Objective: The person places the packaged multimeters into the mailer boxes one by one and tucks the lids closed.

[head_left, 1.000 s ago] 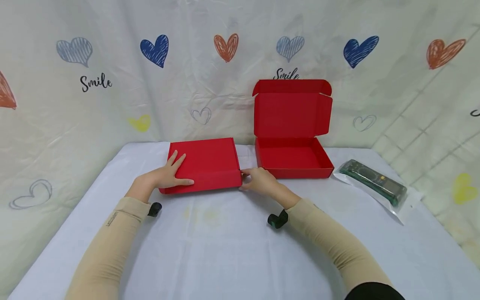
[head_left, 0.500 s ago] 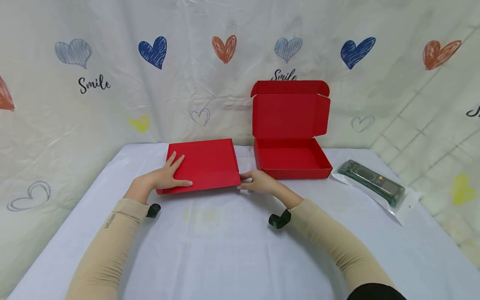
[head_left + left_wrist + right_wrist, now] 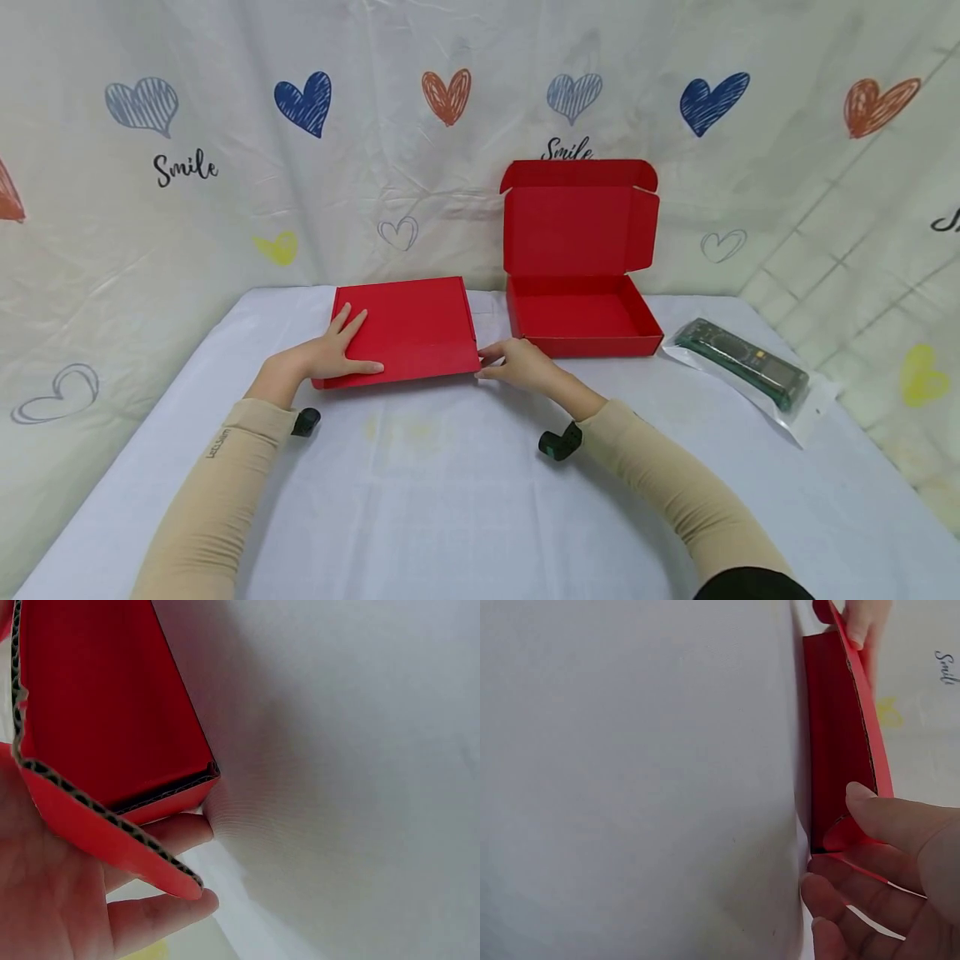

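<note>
Apparently only partly done: see, on the table (image 3: 435,517), the left red box (image 3: 416,321) with lowered lid but front yet left to close, beside the right red box (image 3: 581,229) with raised lid, and farther right the bagged item (image 3: 744,365), untouched. Find the left red box beneath the left grip (image 3: 326,356), spread and clasping nothing, and, by its near right corner, within the pinching right grip (image 3: 519,364).
</note>
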`<state>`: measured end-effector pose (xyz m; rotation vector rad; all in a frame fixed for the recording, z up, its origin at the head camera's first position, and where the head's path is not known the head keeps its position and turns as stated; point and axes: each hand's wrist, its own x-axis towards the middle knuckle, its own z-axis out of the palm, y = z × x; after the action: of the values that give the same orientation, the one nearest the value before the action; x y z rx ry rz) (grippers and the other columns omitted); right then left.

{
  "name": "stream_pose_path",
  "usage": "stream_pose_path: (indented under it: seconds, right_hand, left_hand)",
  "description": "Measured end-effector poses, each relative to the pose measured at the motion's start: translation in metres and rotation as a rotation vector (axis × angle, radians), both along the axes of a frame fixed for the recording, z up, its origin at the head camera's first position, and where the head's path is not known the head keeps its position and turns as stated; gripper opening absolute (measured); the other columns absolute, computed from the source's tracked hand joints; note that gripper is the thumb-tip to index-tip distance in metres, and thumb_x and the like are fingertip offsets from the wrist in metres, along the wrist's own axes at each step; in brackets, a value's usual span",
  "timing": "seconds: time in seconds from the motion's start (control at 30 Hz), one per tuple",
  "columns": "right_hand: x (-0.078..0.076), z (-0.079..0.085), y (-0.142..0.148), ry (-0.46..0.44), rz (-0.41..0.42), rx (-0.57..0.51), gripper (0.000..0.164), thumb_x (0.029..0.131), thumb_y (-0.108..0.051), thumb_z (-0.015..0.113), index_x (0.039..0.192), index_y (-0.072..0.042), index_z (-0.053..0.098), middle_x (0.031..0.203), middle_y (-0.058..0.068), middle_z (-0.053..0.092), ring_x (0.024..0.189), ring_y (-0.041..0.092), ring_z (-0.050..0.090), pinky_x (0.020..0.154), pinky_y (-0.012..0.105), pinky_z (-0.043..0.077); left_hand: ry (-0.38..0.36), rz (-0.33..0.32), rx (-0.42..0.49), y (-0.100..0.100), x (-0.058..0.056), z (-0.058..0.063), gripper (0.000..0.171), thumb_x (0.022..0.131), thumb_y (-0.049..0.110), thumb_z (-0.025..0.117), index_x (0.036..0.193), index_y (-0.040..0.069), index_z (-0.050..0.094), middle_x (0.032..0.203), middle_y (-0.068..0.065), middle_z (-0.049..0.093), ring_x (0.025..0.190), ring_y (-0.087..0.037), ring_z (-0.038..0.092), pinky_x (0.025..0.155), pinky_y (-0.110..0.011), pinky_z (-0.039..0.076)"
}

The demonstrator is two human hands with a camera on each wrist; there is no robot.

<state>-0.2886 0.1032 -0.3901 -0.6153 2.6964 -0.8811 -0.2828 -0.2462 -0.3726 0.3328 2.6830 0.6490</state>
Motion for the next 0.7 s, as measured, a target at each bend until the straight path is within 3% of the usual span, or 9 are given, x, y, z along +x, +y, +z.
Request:
stream_pose_path:
  seconds: [0.17, 0.4, 0.57, 0.7]
  right_hand:
    - [0.000, -0.001, -0.001, 0.025, 0.010, 0.001, 0.045, 0.094, -0.020, 0.076, 0.135, -0.005, 0.066, 0.113, 0.007, 0.075, 0.106, 0.024, 0.067, 0.083, 0.034, 0.056]
    - [0.000, 0.003, -0.002, 0.020, 0.004, -0.012, 0.047, 0.090, -0.023, 0.081, 0.131, -0.006, 0.063, 0.116, 0.009, 0.073, 0.106, 0.025, 0.068, 0.087, 0.037, 0.056]
    - [0.000, 0.005, -0.005, 0.016, -0.003, -0.021, 0.055, 0.091, -0.027, 0.081, 0.133, -0.006, 0.054, 0.125, 0.013, 0.069, 0.103, 0.026, 0.068, 0.088, 0.041, 0.056]
    - [0.000, 0.005, -0.010, 0.035, -0.035, -0.007, 0.073, 0.090, -0.032, 0.081, 0.149, -0.010, 0.043, 0.142, 0.014, 0.058, 0.102, 0.026, 0.065, 0.087, 0.039, 0.057]
  left_hand:
    - [0.014, 0.000, -0.005, 0.000, 0.001, -0.001, 0.115, 0.092, 0.062, 0.066, 0.165, 0.014, -0.008, 0.167, -0.020, -0.021, 0.148, -0.053, 0.014, 0.109, -0.066, 0.037]
    - [0.065, -0.016, -0.054, 0.000, 0.003, 0.001, 0.114, 0.091, 0.064, 0.066, 0.165, 0.014, -0.004, 0.169, -0.019, -0.018, 0.137, -0.051, 0.038, 0.099, -0.057, 0.048]
    - [0.072, -0.015, -0.068, -0.001, 0.003, 0.002, 0.114, 0.090, 0.065, 0.066, 0.166, 0.015, -0.003, 0.169, -0.017, -0.017, 0.139, -0.050, 0.037, 0.099, -0.057, 0.048]
    - [0.069, -0.013, -0.069, -0.001, 0.000, 0.000, 0.115, 0.090, 0.066, 0.066, 0.166, 0.016, -0.004, 0.169, -0.017, -0.017, 0.142, -0.050, 0.033, 0.098, -0.057, 0.048]
